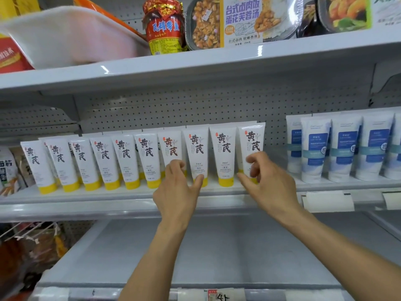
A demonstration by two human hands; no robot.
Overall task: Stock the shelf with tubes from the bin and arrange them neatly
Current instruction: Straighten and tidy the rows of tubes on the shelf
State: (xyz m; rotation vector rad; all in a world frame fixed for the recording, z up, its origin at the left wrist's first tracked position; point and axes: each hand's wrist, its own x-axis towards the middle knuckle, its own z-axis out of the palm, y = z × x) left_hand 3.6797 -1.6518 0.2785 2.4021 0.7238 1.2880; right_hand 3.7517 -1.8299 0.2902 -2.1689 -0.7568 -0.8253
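tubes (223, 153): likely light, squashy, slick; pinch near yellow caps (225, 182) | left hand (180, 190): touching tubes, grip unclear | right hand (268, 185): spread, unclamped

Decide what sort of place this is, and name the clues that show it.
Most likely a shop aisle: white shelves, rows of identical yellow-capped tubes faced forward, and price labels on the shelf edges.

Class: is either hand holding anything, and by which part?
Cannot be told: left hand and right hand curl at the yellow-capped bottoms of standing white plastic tubes.
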